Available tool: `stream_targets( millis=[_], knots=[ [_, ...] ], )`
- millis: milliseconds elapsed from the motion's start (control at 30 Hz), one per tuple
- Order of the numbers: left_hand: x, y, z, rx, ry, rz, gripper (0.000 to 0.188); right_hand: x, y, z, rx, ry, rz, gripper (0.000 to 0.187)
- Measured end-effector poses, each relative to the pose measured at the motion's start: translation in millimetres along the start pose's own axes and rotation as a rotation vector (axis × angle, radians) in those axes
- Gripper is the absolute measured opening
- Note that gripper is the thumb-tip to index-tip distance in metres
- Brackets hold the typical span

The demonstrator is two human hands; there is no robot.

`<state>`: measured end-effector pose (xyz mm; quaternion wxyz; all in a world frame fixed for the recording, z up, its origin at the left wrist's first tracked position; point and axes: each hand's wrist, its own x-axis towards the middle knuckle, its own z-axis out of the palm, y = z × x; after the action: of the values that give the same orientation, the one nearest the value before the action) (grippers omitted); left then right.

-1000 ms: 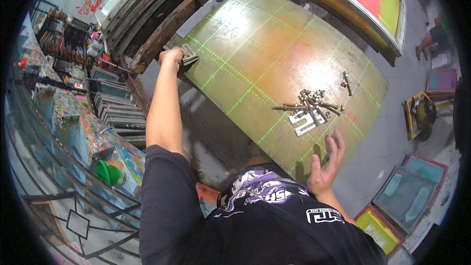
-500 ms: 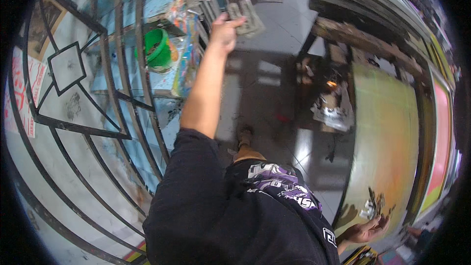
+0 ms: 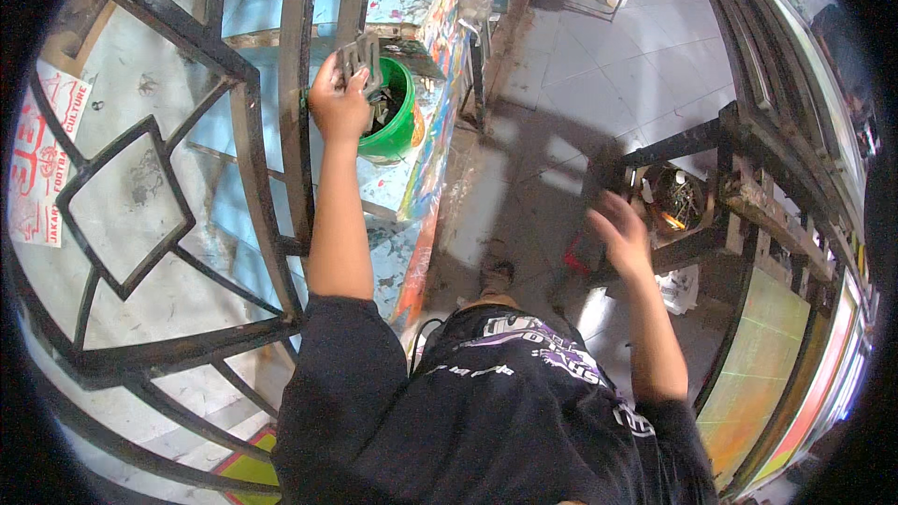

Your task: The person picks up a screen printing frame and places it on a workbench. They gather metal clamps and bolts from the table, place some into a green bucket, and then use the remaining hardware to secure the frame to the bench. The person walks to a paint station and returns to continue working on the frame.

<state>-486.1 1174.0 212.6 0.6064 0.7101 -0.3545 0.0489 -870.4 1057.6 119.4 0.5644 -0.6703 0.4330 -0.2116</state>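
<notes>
Left hand grips slotted metal plate at green bucket's rim

The left hand (image 3: 339, 108) pinches a grey slotted metal plate (image 3: 357, 62), thumb laid against it and fingers curled behind; whether more than one piece is held, I cannot tell. The plate is at the upper left rim of a green bucket (image 3: 410, 126) — contact between the two cannot be confirmed. Metal pieces (image 3: 383, 110) lie inside the bucket, which stands on a paint-spattered blue ledge (image 3: 385, 192). A black metal grille (image 3: 250, 131) runs to the left.

The right hand (image 3: 622, 236) is held out over the floor (image 3: 599, 56), fingers parted and blurred — apart from the bench frame (image 3: 762, 201) beside it. Small thin items (image 3: 681, 198), too small to identify, sit near that frame. A greenish board (image 3: 762, 355) shows at lower right
</notes>
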Motion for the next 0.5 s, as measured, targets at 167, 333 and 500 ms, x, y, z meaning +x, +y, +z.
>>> stream_targets(
  millis=[167, 333, 500],
  knots=[
    [-36, 9, 11, -0.014, 0.128, 0.010, 0.036, 129, -124, 169, 0.327, -0.542, 0.340, 0.089],
    [-58, 22, -11, -0.312, 0.299, -0.020, 0.029, 161, -131, 271, 0.380, -0.571, 0.391, 0.047],
    [-69, 36, -42, -0.312, 0.345, -0.035, 0.028, 143, -112, 278, 0.650, -0.235, 0.412, 0.036]
  ],
)
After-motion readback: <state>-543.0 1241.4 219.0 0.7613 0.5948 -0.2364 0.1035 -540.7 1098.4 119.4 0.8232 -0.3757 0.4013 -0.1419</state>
